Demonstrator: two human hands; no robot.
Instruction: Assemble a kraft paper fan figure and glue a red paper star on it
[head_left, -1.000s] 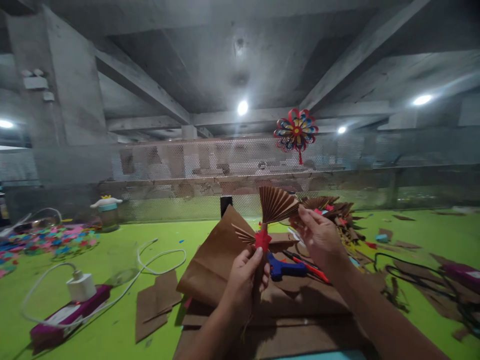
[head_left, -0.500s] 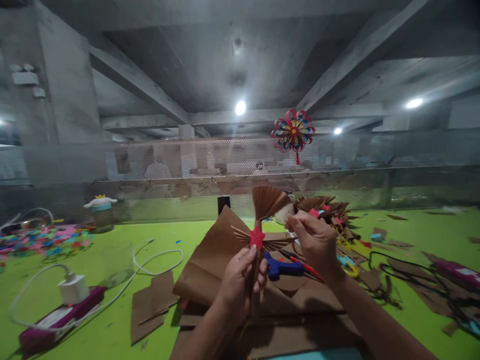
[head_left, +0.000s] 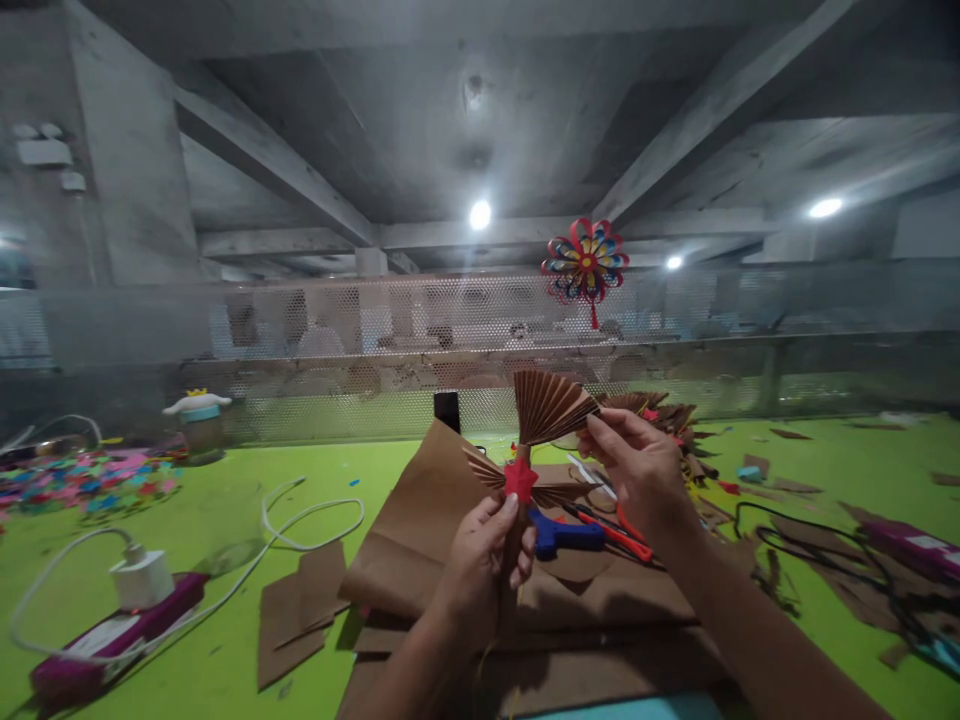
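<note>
A pleated brown paper craft (head_left: pixel 551 408) is held upright over the work area, with a fan shape on top and smaller pleated wings below. A red star (head_left: pixel 520 481) sits on its front where the wings meet. My left hand (head_left: pixel 487 550) is closed around the stem, its thumb against the lower edge of the star. The fingers of my right hand (head_left: pixel 637 465) pinch the right edge of the fan. Below the craft lie a blue glue gun (head_left: pixel 566 535) and red-handled scissors (head_left: pixel 634 540), partly hidden by my hands.
Brown paper sheets (head_left: pixel 401 515) cover the front of the green table (head_left: pixel 300 460). Colourful paper stars (head_left: pixel 97 480) are piled at far left, near a purple power strip (head_left: pixel 60 680) with a white cable. Finished-looking paper pieces (head_left: pixel 679 420) and black cables (head_left: pixel 817 545) lie right.
My right hand has moved onto the fan's right edge from just beside it. The fan now faces me more, its pleats spread out. My left hand keeps its hold on the stem.
</note>
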